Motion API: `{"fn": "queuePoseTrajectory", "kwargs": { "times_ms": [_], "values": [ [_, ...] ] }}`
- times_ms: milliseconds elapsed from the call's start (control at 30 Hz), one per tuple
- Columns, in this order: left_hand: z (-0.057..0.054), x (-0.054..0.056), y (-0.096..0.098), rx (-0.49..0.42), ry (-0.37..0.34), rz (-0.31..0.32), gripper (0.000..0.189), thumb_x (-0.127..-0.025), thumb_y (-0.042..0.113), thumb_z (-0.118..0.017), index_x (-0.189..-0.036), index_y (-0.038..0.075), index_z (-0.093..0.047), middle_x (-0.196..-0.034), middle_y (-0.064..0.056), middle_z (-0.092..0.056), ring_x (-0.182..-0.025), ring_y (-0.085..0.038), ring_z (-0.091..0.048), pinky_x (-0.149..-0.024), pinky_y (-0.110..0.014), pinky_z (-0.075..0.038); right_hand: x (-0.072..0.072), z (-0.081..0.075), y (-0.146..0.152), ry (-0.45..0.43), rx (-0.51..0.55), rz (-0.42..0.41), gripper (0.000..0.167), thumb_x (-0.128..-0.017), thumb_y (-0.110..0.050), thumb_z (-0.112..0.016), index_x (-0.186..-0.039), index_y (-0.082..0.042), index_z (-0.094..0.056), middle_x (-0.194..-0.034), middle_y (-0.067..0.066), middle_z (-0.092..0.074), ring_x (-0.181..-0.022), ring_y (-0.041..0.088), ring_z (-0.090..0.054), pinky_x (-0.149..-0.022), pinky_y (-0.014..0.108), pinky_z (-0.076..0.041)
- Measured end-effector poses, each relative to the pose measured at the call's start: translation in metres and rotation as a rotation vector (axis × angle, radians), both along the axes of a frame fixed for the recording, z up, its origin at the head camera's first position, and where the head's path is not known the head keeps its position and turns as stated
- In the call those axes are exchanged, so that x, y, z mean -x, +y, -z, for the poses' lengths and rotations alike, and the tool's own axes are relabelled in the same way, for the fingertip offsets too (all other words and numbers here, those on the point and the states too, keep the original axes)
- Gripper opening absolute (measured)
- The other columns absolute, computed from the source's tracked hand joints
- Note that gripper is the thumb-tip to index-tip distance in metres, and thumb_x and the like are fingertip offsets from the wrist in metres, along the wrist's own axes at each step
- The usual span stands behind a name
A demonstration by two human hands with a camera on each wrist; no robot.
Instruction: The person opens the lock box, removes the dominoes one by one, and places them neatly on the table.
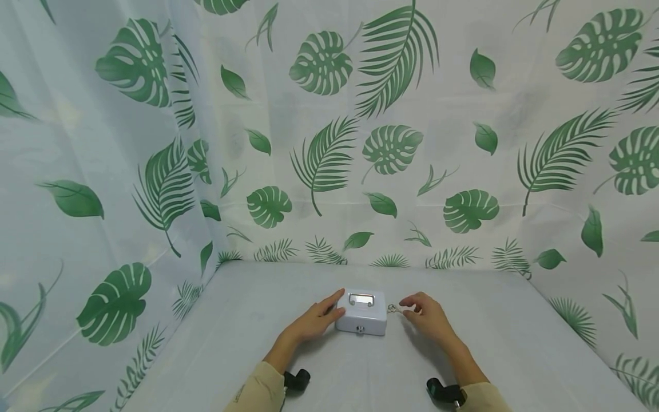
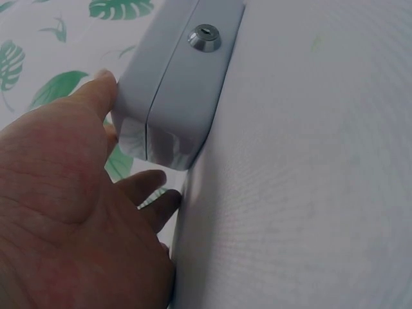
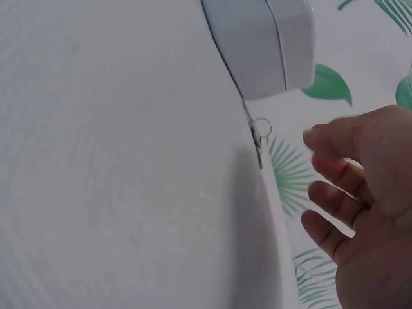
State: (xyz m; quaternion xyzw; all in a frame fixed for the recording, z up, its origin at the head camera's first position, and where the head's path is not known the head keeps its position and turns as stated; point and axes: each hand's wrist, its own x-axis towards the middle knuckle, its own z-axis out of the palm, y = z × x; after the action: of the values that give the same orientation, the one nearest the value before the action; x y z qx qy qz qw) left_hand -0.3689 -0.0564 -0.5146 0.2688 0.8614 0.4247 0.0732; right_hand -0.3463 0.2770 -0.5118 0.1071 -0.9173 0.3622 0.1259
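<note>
Fingers [image 1: 332, 298] of the left hand [image 1: 310, 322] are spread, thumb touching the white cash box [image 1: 360, 316] at its left end, forearm angling in from the near left. Box sits flat on the desk [image 1: 247, 309], lock facing the person. Just right of it there's a little key ring [image 1: 393, 308], then the right hand [image 1: 428, 318], fingers loosely bent and apart, just off the ring.

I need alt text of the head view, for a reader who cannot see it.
A person's left hand touches a white box with a lock, on a white table. The right hand hovers beside what looks like a key ring. Behind hangs a leaf-patterned sheet.
</note>
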Motion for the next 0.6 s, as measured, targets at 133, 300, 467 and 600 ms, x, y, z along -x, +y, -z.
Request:
{"fn": "queuePoseTrajectory", "kwargs": {
  "times_ms": [133, 300, 467, 600],
  "values": [
    [0.0, 0.0, -0.001, 0.003, 0.0, 0.001, 0.064, -0.109, 0.054, -0.042, -0.166, 0.03, -0.027, -0.171, 0.009, -0.028, -0.16, -0.023, -0.026, -0.13, -0.062, -0.006, 0.0, 0.004, -0.01, 0.077, -0.203, -0.1, 0.049, -0.095, 0.005, -0.062, -0.144, -0.001, -0.059, -0.149, 0.023, -0.056, -0.132, 0.048, -0.055, -0.105, 0.066, -0.048],
    [0.001, -0.001, -0.001, 0.005, -0.003, 0.006, 0.063, -0.109, 0.055, -0.041, -0.166, 0.03, -0.026, -0.171, 0.008, -0.028, -0.16, -0.024, -0.026, -0.13, -0.063, -0.007, -0.002, 0.007, -0.02, -0.004, -0.328, -0.132, 0.05, -0.099, 0.003, -0.056, -0.149, -0.003, -0.055, -0.156, 0.018, -0.053, -0.141, 0.046, -0.051, -0.109, 0.073, -0.039],
    [0.0, -0.002, 0.0, -0.003, -0.007, 0.0, 0.064, -0.109, 0.055, -0.041, -0.166, 0.03, -0.026, -0.171, 0.009, -0.028, -0.16, -0.024, -0.026, -0.13, -0.061, -0.008, -0.002, 0.008, -0.022, 0.054, -0.353, -0.052, 0.032, -0.097, 0.0, -0.064, -0.128, -0.007, -0.073, -0.128, 0.011, -0.073, -0.12, 0.038, -0.066, -0.098, 0.067, -0.049],
    [0.0, -0.001, 0.0, -0.01, -0.004, 0.002, 0.064, -0.109, 0.055, -0.041, -0.166, 0.029, -0.027, -0.171, 0.009, -0.028, -0.16, -0.024, -0.026, -0.13, -0.061, -0.008, -0.001, 0.007, -0.019, 0.073, -0.351, -0.023, 0.021, -0.093, 0.0, -0.071, -0.112, -0.007, -0.079, -0.108, 0.007, -0.075, -0.104, 0.031, -0.068, -0.091, 0.058, -0.054]
  ]
}}
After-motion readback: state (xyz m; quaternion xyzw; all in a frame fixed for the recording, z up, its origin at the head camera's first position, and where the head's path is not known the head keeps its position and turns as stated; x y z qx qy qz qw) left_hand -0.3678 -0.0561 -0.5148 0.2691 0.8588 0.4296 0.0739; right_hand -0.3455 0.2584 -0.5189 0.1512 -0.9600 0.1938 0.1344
